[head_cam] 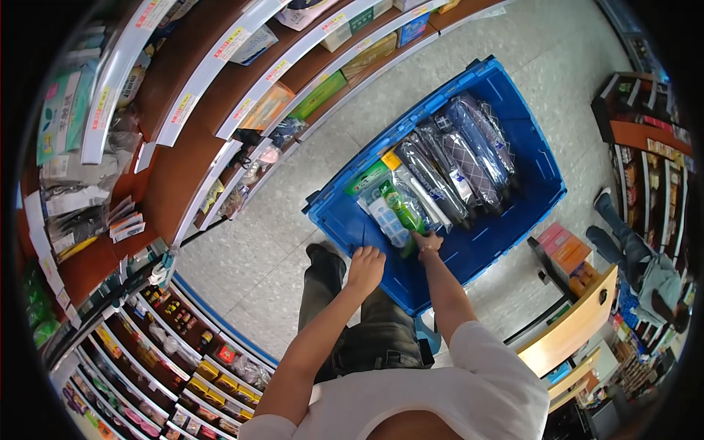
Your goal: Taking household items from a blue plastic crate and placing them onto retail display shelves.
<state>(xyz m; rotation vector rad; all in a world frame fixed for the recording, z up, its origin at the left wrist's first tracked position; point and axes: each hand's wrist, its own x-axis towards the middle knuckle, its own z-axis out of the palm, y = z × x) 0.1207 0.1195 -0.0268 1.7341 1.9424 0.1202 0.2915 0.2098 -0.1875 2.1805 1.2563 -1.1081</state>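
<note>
A blue plastic crate (pixel 536 176) sits in front of me, tilted across the view. My right hand (pixel 428 245) reaches inside, its fingers closed on the near end of a packaged white power strip (pixel 387 220) with a green card. At the crate's near left rim is my left hand (pixel 367 269), fingers curled; whether it grips the rim is hidden. Beside the power strip lie several folded umbrellas (pixel 470 168) in clear plastic sleeves, dark and some checked, side by side. A yellow-topped package (pixel 391 160) is wedged between the strip and the umbrellas.
Store shelves (pixel 198 71) with boxed and bagged goods curve along the left. Lower racks (pixel 181 352) hold small packages. A wooden counter panel (pixel 572 324) and orange and pink boxes (pixel 566 247) stand right of the crate. Another person (pixel 654 280) is at the far right.
</note>
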